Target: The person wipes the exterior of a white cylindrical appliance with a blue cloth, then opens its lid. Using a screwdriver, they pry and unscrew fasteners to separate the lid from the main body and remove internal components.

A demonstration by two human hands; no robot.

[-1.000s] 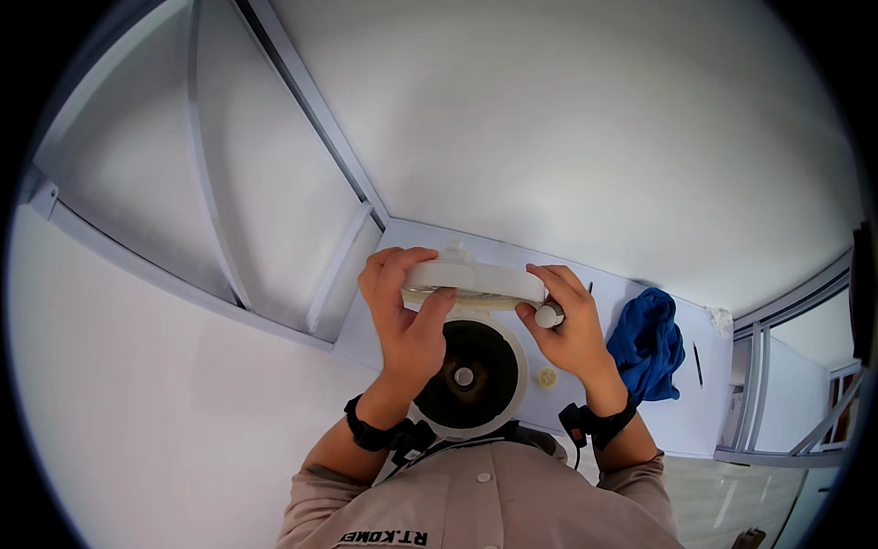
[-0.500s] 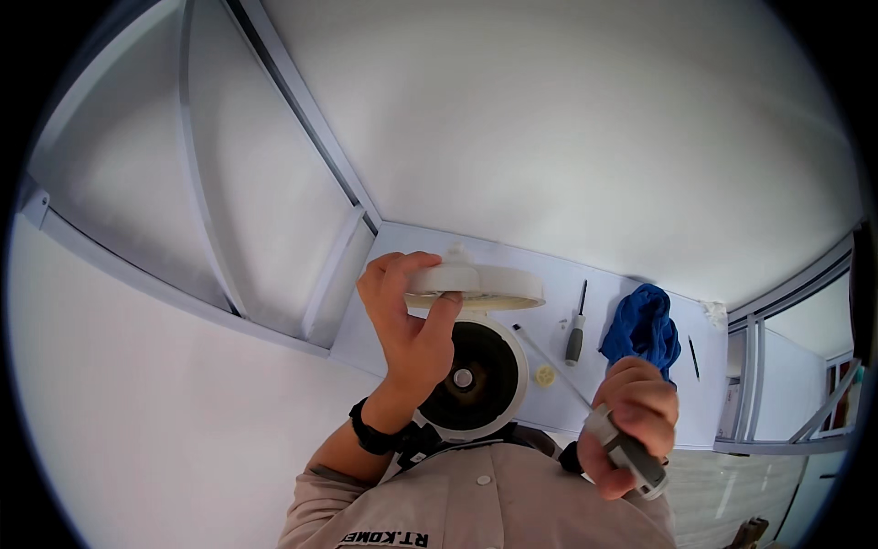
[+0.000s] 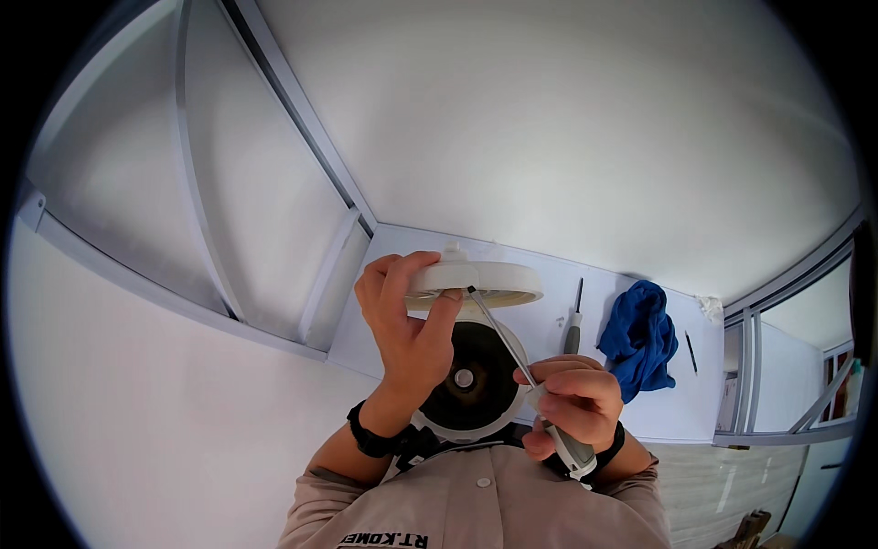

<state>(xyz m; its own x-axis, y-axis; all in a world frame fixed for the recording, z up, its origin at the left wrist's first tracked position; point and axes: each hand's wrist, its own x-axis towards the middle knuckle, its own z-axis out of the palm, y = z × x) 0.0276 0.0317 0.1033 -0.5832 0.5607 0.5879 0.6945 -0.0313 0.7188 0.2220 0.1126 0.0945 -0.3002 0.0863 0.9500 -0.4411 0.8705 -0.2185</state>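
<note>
A round white appliance (image 3: 520, 366), resembling a rice cooker, stands in front of me with its dark inside and round metal centre piece showing. Above it, the white lid (image 3: 508, 277) is tilted up. My left hand (image 3: 402, 306) grips the left side of this lid between thumb and fingers. In my right hand (image 3: 578, 398) is a screwdriver (image 3: 501, 331) with a grey and white handle. Its shaft points up and left, and the tip appears to meet the lid's lower rim beside my left thumb. My right fingers are closed around the handle.
On the white table (image 3: 558, 273) to the right lie a second screwdriver (image 3: 573, 337), a bunched blue cloth (image 3: 638, 339), a thin dark pen or pencil (image 3: 691, 353) and a crumpled white piece (image 3: 711, 307). Metal frame rails (image 3: 297, 101) border the table.
My right hand has moved left, bringing the screwdriver tip up to the lid's rim. It now covers the small yellow round piece's spot. My left hand and the lid have stayed nearly still.
</note>
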